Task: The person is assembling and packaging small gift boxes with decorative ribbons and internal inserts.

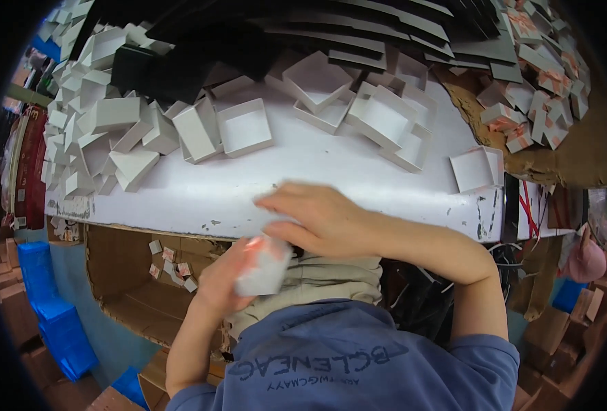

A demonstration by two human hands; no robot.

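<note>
Close to my body, at the table's front edge, my left hand is closed around a small white gift box with a pinkish-orange ribbon or pattern on it. Just above the box is my right hand, its thumb and fingers reaching left. Motion smears those fingers, and I cannot tell whether the pale patch between them is a thing or the tabletop. Beyond both hands, open white box halves lie on the white table.
White box parts heap at the left. Dark flat sheets stack at the back. Boxes with pink ribbons fill a cardboard tray at the right. Below the table's left edge, a cardboard carton holds several small boxes.
</note>
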